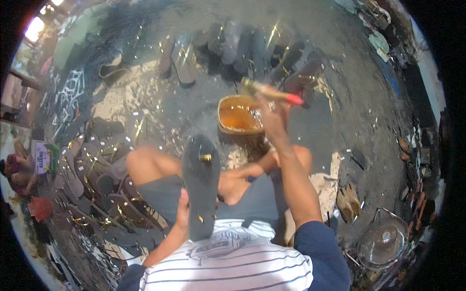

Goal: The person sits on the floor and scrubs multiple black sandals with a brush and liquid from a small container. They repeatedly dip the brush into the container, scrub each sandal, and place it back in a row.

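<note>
My left hand (182,209) is closed on the edge of a dark sandal sole (200,186), held upright over my lap. Small gold-coloured bits show near its upper part and lower end. In my right hand (274,114), smeared a little by motion, is a brush (251,86) with a red handle end. The brush is raised just above the right side of a tub (224,127) of amber liquid, which looks like glue. Most of the left fingers are hidden behind the sole.
Several sandals (183,63) lie in a row beyond the tub. A pile of sandals with gold trim (90,160) spreads at my left. A round fan (386,237) lies at the lower right, with brown shoe-like pieces (348,203) nearby. Another person (17,167) sits at the far left.
</note>
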{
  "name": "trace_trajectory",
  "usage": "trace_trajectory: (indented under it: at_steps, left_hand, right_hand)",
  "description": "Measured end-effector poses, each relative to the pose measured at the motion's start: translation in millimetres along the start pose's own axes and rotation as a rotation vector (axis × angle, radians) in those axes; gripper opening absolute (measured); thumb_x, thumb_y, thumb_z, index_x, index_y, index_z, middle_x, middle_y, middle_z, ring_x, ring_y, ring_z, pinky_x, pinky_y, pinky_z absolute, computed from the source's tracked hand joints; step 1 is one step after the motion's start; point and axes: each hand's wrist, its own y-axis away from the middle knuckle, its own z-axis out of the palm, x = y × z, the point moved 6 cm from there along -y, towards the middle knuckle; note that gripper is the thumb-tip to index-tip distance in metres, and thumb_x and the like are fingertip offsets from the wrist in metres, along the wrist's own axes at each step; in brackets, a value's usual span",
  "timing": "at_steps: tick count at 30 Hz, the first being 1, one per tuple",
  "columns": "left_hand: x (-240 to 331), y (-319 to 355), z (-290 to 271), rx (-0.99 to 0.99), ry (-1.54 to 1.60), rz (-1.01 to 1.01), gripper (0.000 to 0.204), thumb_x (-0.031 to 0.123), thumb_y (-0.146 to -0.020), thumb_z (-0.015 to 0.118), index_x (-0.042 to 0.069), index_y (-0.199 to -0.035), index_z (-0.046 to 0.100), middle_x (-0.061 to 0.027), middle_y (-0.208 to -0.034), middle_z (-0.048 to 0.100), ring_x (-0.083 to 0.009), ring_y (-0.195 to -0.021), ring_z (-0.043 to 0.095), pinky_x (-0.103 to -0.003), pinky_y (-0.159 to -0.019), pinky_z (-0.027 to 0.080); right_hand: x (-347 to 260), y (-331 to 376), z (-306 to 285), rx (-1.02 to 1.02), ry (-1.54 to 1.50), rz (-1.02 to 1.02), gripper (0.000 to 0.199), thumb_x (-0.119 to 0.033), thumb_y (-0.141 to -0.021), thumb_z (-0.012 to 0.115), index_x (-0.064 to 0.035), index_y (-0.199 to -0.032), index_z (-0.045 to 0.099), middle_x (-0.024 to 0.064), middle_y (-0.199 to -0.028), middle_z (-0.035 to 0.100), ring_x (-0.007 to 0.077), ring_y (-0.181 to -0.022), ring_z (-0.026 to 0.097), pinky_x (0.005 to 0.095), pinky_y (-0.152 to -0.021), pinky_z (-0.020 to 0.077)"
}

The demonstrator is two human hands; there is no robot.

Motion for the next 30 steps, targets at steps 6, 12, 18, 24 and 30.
trace_trajectory:
  at_steps: [6, 12, 18, 24, 30]
  left_hand:
    - [43, -72, 0, -0.114, 0.385, 0.161, 0.08, 0.065, -0.095, 0.045, -0.002, -0.14, 0.046, -0.0251, -0.125, 0.059, -0.0321, -0.09, 0.068, -0.039, -0.075, 0.06]
    - [109, -145, 24, 0.071, 0.193, 0.436, 0.064, 0.055, -0.096, 0.049, 0.002, -0.132, 0.055, -0.0172, -0.117, 0.066, -0.0287, -0.092, 0.07, -0.042, -0.081, 0.06]
    - [103, -151, 86, -0.117, 0.368, 0.399, 0.06, 0.053, -0.095, 0.052, 0.003, -0.127, 0.058, -0.0148, -0.111, 0.069, -0.0274, -0.092, 0.069, -0.041, -0.089, 0.057]
    - [130, -165, 60, -0.26, 0.386, 0.293, 0.066, 0.059, -0.094, 0.054, 0.001, -0.125, 0.057, -0.0209, -0.104, 0.069, -0.0312, -0.078, 0.072, -0.041, -0.065, 0.064]
    - [80, -154, 94, -0.032, 0.452, 0.281, 0.076, 0.067, -0.095, 0.046, 0.005, -0.14, 0.048, -0.0155, -0.13, 0.058, -0.025, -0.109, 0.063, -0.042, -0.092, 0.056]
  right_hand:
    - [70, 8, -65, -0.513, 0.842, 0.122, 0.034, -0.032, -0.087, 0.072, -0.0068, -0.111, 0.071, 0.0163, -0.101, 0.071, 0.0344, -0.104, 0.063, 0.0496, -0.087, 0.047]
    - [-68, 13, -40, -0.042, -0.357, 0.356, 0.036, -0.033, -0.095, 0.065, 0.0004, -0.107, 0.07, 0.0181, -0.105, 0.07, 0.0318, -0.101, 0.064, 0.0443, -0.092, 0.0467]
    - [-103, 38, 35, -0.197, -0.293, 0.068, 0.025, -0.021, -0.095, 0.064, -0.0069, -0.115, 0.068, 0.0197, -0.114, 0.064, 0.0364, -0.1, 0.062, 0.0476, -0.085, 0.048]
    - [-101, 96, 49, -0.4, -0.318, -0.15, 0.039, -0.031, -0.082, 0.079, -0.0122, -0.114, 0.069, 0.0125, -0.114, 0.065, 0.0305, -0.111, 0.058, 0.0498, -0.094, 0.0427]
    - [-98, 15, 52, -0.376, -0.409, -0.183, 0.019, -0.017, -0.092, 0.066, -0.0073, -0.108, 0.069, 0.008, -0.107, 0.07, 0.0269, -0.103, 0.064, 0.041, -0.089, 0.0491]
